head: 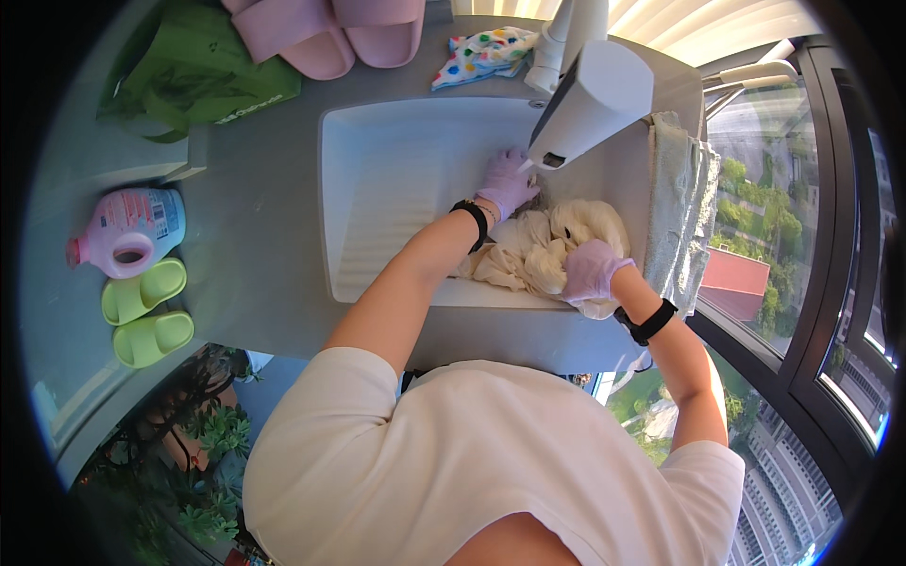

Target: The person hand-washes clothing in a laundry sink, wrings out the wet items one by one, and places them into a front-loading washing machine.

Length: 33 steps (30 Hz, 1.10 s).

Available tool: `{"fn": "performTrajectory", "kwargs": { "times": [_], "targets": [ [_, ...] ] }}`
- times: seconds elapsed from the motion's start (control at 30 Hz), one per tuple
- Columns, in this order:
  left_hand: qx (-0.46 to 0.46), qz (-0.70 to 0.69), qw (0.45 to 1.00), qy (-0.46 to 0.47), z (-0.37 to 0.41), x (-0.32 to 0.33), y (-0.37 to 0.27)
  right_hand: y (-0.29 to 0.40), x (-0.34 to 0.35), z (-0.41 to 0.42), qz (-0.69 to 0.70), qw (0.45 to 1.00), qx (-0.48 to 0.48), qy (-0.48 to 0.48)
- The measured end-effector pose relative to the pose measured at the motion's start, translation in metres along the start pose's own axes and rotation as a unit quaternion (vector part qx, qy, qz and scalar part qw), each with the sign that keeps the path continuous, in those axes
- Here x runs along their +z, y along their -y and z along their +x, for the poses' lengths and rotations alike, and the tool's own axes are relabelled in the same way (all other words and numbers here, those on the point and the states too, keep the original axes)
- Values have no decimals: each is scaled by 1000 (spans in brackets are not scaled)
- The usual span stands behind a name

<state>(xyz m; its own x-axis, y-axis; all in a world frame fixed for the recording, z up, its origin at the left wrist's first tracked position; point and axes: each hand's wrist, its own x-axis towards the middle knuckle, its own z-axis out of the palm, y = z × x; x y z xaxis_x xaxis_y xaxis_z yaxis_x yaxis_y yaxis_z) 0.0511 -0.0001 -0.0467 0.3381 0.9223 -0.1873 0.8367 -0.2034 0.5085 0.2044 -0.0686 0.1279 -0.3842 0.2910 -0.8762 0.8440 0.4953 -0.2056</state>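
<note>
My left hand, in a thin lilac glove, is low in the white sink, below the faucet spout. Its fingers are spread, and I see nothing held in them. A grey, mesh-like patch shows beside the thumb; I cannot tell whether the hand touches it. A bunched cream cloth lies wet-looking along the sink's front right side. My right hand, gloved alike, grips this cloth near the front rim, with its fingertips hidden in the folds. Part of the cloth hangs over the rim below that hand.
A white faucet leans over the sink. Grey towels drape its right edge. Behind lie a dotted cloth, pink slippers and a green bag. Leftward are a pink detergent bottle and green slippers.
</note>
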Motion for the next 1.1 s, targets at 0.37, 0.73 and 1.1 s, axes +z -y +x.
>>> {"fn": "performTrajectory", "kwargs": {
  "times": [0.37, 0.73, 1.1],
  "targets": [
    [115, 6, 985, 128, -4, 2, 2, -6, -2, -16, 50, 999, -2, 0],
    [152, 94, 970, 165, -20, 22, -9, -10, 11, -11, 42, 998, -9, -44],
    [144, 170, 920, 322, -38, 11, -8, -14, 8, -14, 67, 995, -8, -78]
  ]
}}
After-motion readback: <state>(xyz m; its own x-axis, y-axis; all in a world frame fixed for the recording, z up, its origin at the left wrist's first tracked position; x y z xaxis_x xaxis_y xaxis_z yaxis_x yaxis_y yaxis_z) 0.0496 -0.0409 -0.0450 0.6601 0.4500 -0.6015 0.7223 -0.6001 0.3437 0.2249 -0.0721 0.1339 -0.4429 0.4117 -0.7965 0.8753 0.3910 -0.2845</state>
